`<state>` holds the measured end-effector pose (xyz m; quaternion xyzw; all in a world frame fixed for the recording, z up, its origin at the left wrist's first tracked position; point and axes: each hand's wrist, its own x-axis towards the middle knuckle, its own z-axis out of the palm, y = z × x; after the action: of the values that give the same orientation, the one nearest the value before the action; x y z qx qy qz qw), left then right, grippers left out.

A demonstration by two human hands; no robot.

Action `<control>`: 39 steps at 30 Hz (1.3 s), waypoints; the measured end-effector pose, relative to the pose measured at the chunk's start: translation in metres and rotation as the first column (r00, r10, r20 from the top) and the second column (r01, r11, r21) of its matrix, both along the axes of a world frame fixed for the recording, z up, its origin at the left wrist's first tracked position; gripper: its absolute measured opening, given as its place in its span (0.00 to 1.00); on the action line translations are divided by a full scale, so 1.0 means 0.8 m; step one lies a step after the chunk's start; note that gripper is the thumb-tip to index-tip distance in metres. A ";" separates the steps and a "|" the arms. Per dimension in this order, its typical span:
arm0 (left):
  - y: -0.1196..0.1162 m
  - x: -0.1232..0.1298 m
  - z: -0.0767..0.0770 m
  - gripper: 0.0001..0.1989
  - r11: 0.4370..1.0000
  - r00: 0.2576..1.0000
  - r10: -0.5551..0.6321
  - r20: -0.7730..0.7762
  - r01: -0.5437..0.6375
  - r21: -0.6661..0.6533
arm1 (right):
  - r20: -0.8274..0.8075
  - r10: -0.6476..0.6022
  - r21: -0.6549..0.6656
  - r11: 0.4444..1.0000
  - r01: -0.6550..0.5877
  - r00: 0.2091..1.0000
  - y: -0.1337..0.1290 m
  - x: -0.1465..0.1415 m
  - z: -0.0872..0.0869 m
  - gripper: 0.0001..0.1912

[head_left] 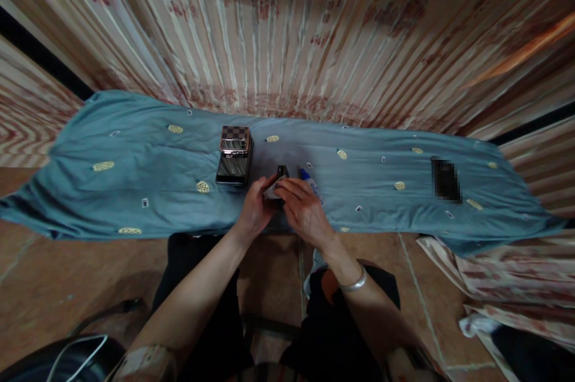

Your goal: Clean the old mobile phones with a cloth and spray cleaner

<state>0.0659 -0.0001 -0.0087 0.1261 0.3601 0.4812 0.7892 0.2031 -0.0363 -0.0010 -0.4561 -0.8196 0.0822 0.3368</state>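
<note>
In the head view, my left hand (257, 208) is closed around a small dark, flat-sided object (281, 170), probably a phone seen edge-on. My right hand (305, 205) bends over it from the other side, fingers pinched on a whitish piece (271, 193) that looks like a wipe or cloth. Most of the dark object is hidden by the fingers. Just beyond my right hand lies a blue-capped tube or bottle (311, 183), partly covered by the hand. Left of my hands rest glossy dark phone-like devices (233, 167), with a checkered, shiny-edged part (235, 134) at the far end.
A blue-green cloth with pineapple prints (153, 172) covers the long narrow table. A blurred-out dark object (445, 180) lies toward its right end. Patterned curtains (287, 41) hang behind. At lower left on the floor is a black rounded item with a white cable (83, 358).
</note>
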 end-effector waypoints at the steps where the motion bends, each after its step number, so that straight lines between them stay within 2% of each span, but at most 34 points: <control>1: 0.000 0.000 0.000 0.13 1.000 1.000 0.013 -0.016 -0.013 0.000 | 0.003 0.012 0.001 1.000 -0.012 1.000 -0.002 0.000 0.001 0.22; 6: 0.003 -0.002 -0.002 0.09 0.999 0.998 0.033 -0.050 -0.033 0.000 | 0.012 0.062 0.021 0.998 -0.062 0.998 -0.010 0.002 0.002 0.21; 9: 0.006 -0.003 -0.003 0.11 0.999 0.998 0.001 -0.064 0.002 0.052 | 0.019 0.080 0.064 0.995 -0.081 0.997 -0.013 0.004 0.001 0.21; 12: 0.008 -0.004 -0.007 0.15 0.997 0.995 0.017 -0.099 -0.010 0.073 | 0.026 0.085 0.074 0.993 -0.087 0.996 -0.014 0.005 -0.001 0.21; 18: 0.011 -0.005 -0.022 0.04 0.996 0.992 0.011 -0.125 0.000 0.085 | 0.038 0.055 0.121 0.991 -0.059 0.998 -0.014 0.003 -0.007 0.18; 21: 0.012 -0.006 -0.025 0.03 0.999 0.992 -0.003 -0.126 0.009 0.047 | 0.024 0.029 0.155 0.987 -0.033 0.999 -0.015 0.004 -0.011 0.17; 25: 0.015 -0.005 -0.016 0.07 0.999 0.998 0.031 -0.060 -0.032 -0.025 | 0.018 -0.008 0.188 0.982 0.004 1.000 -0.015 0.007 -0.016 0.16; 31: 0.022 -0.006 -0.003 0.11 0.996 0.997 0.070 0.021 -0.068 -0.056 | 0.048 -0.049 0.213 0.976 0.037 0.998 -0.012 0.014 -0.023 0.15; 36: 0.025 -0.009 0.006 0.12 0.994 0.995 0.091 0.051 -0.087 -0.064 | 0.016 -0.064 0.151 0.987 0.061 0.998 -0.009 0.023 -0.029 0.16; 39: 0.025 -0.012 0.009 0.12 0.997 0.998 0.055 0.032 -0.053 -0.052 | -0.076 -0.088 0.116 0.989 0.096 0.993 -0.006 0.032 -0.031 0.17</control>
<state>0.0566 0.0198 -0.0016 0.0880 0.3626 0.4949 0.7848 0.2284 -0.0412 -0.0259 -0.4693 -0.7888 0.0332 0.3956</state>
